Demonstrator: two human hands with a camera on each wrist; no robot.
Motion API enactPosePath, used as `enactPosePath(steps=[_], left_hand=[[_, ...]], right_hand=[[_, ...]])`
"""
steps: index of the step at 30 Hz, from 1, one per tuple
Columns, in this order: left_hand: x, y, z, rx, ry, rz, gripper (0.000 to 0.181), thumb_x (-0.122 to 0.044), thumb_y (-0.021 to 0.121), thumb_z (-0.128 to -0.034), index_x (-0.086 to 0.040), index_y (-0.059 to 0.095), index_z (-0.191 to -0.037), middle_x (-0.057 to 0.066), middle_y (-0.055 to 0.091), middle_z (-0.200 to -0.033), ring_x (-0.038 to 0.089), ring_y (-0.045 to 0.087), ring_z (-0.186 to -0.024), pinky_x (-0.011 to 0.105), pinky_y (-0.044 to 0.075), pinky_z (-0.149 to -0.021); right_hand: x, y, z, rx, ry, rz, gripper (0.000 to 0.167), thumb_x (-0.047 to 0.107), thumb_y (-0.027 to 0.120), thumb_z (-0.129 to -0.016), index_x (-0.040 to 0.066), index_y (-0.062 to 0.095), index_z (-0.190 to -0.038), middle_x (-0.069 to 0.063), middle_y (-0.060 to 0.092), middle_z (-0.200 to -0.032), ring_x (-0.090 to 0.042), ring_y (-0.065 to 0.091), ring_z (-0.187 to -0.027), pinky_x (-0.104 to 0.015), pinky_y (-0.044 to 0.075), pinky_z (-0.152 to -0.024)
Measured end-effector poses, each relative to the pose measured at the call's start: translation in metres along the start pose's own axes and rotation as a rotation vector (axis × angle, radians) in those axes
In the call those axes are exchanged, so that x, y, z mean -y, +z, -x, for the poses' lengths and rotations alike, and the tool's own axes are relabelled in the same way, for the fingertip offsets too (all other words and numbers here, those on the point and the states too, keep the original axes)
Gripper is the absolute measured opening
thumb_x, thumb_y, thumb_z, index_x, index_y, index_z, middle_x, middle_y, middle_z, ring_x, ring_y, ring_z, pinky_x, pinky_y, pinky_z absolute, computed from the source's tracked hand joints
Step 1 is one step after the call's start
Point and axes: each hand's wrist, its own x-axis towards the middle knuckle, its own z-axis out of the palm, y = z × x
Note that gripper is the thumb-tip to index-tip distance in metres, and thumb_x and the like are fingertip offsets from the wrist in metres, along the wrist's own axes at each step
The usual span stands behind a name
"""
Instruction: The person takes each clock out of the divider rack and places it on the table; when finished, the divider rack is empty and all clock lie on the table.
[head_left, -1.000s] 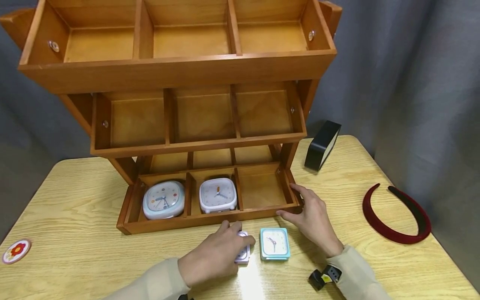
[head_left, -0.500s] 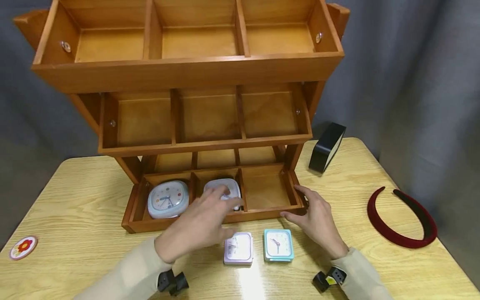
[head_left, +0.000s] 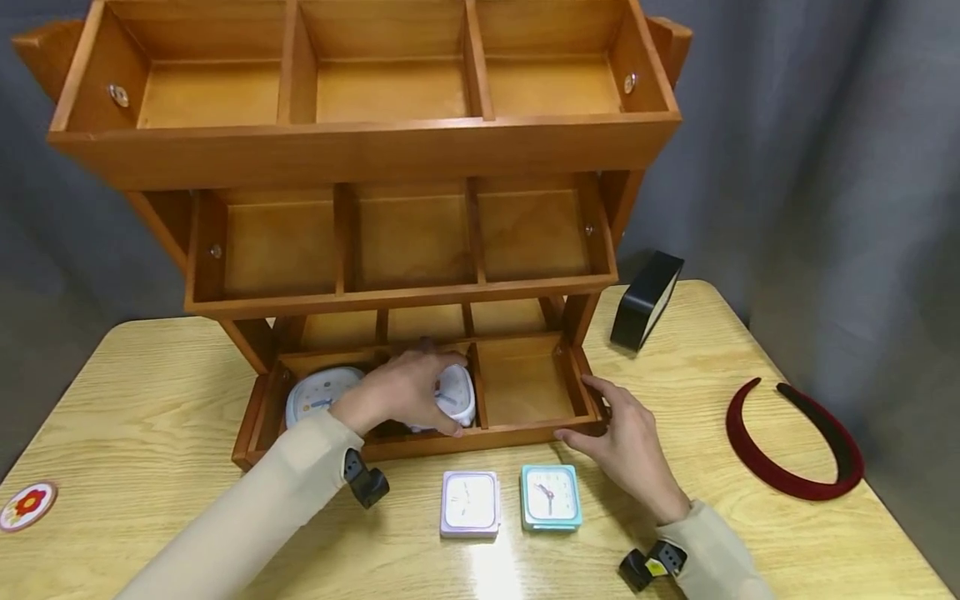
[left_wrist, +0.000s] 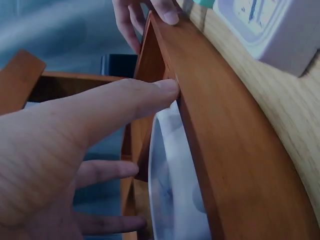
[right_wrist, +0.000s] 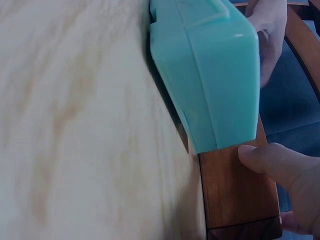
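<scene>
My left hand (head_left: pixel 405 387) reaches into the middle compartment of the wooden tiered box's bottom tray (head_left: pixel 525 435), over a white alarm clock (head_left: pixel 453 392). In the left wrist view, the thumb lies at the tray's front rim beside the white clock, with the other fingers extended across the clock's far side. A pale blue alarm clock (head_left: pixel 318 393) in the left compartment is partly hidden by the left hand. My right hand (head_left: pixel 626 442) holds the tray's right front corner, thumb on the front wall, fingers at the side. In front lie a purple clock (head_left: pixel 470 504) and a teal clock (head_left: pixel 551 497).
Two more tiers of the box, the middle tier (head_left: pixel 405 298) and the top tier (head_left: pixel 367 154), overhang the bottom tray. To the right are a black block-shaped object (head_left: pixel 647 302) and a dark red headband (head_left: pixel 772 479). A round flower badge (head_left: pixel 28 507) lies at the left.
My left hand has left the purple clock and moved up and forward to the white clock in the middle compartment. The purple clock now lies uncovered. The right hand stays at the tray corner.
</scene>
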Motion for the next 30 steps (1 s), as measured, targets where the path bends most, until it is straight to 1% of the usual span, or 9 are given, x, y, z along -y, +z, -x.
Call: enactPosePath(steps=[2,4,7,10,14,17,20,24,30], left_hand=[[0.004,0.000,-0.003,0.040,0.011,0.016,0.088,-0.038,0.088,-0.0663,-0.014,0.049,-0.141,0.012,0.058,-0.125,0.021,0.058,-0.100,0.038,0.049,-0.088],[0.008,-0.001,-0.006,0.080,0.024,0.035,0.087,-0.037,0.087,-0.0683,-0.014,0.048,-0.142,0.011,0.059,-0.127,0.021,0.058,-0.102,0.038,0.049,-0.090],[0.012,-0.002,-0.012,0.134,0.038,0.050,0.088,-0.039,0.085,-0.0706,-0.012,0.044,-0.144,0.012,0.057,-0.135,0.023,0.057,-0.112,0.040,0.047,-0.097],[0.014,-0.003,-0.017,0.180,0.016,0.072,0.092,-0.041,0.084,-0.0711,-0.014,0.040,-0.147,0.014,0.051,-0.141,0.026,0.053,-0.121,0.043,0.044,-0.102],[0.015,-0.004,-0.021,0.217,-0.024,0.109,0.094,-0.041,0.085,-0.0698,-0.016,0.039,-0.148,0.014,0.048,-0.143,0.026,0.052,-0.119,0.043,0.045,-0.100],[0.015,-0.005,-0.022,0.226,-0.042,0.127,0.092,-0.039,0.086,-0.0696,-0.018,0.041,-0.147,0.014,0.049,-0.141,0.025,0.052,-0.116,0.042,0.046,-0.096],[0.015,-0.005,-0.023,0.221,-0.055,0.123,0.090,-0.038,0.085,-0.0692,-0.019,0.042,-0.146,0.013,0.049,-0.140,0.024,0.052,-0.114,0.042,0.047,-0.094],[0.014,-0.004,-0.024,0.202,-0.055,0.107,0.089,-0.036,0.085,-0.0673,-0.020,0.045,-0.144,0.011,0.050,-0.139,0.023,0.053,-0.111,0.040,0.047,-0.093],[0.014,-0.002,-0.025,0.194,-0.055,0.115,0.088,-0.034,0.086,-0.0662,-0.019,0.046,-0.143,0.010,0.052,-0.136,0.021,0.053,-0.109,0.038,0.047,-0.092]], right_hand=[[0.001,-0.001,-0.001,-0.003,-0.006,0.000,0.074,0.021,0.088,-0.067,0.000,0.056,-0.129,-0.023,0.064,-0.120,-0.037,0.063,-0.102,-0.050,0.051,-0.082],[0.002,-0.001,-0.001,-0.002,-0.004,-0.004,0.073,0.020,0.088,-0.067,0.000,0.056,-0.129,-0.023,0.063,-0.120,-0.037,0.063,-0.103,-0.051,0.051,-0.083],[0.002,-0.002,-0.001,0.003,0.005,-0.008,0.074,0.021,0.088,-0.067,0.000,0.055,-0.130,-0.023,0.063,-0.121,-0.036,0.063,-0.103,-0.050,0.051,-0.082],[0.001,-0.001,0.000,0.011,0.017,-0.009,0.075,0.022,0.088,-0.067,0.001,0.055,-0.131,-0.022,0.063,-0.120,-0.035,0.063,-0.102,-0.049,0.051,-0.082],[0.000,0.000,0.000,0.020,0.029,-0.003,0.076,0.024,0.088,-0.067,0.002,0.054,-0.132,-0.022,0.062,-0.122,-0.035,0.062,-0.103,-0.049,0.051,-0.083],[0.000,0.000,0.000,0.022,0.035,0.002,0.077,0.026,0.088,-0.067,0.002,0.054,-0.132,-0.022,0.062,-0.122,-0.034,0.062,-0.102,-0.048,0.052,-0.082],[0.000,0.000,0.000,0.020,0.036,0.004,0.077,0.027,0.088,-0.068,0.003,0.054,-0.132,-0.021,0.062,-0.122,-0.033,0.063,-0.100,-0.047,0.052,-0.079],[0.000,0.000,0.000,0.021,0.037,0.000,0.077,0.027,0.088,-0.068,0.003,0.054,-0.133,-0.021,0.063,-0.121,-0.032,0.063,-0.098,-0.045,0.052,-0.078],[-0.001,0.000,0.001,0.018,0.037,0.003,0.077,0.027,0.088,-0.068,0.003,0.054,-0.132,-0.020,0.063,-0.119,-0.031,0.063,-0.097,-0.045,0.052,-0.077]])
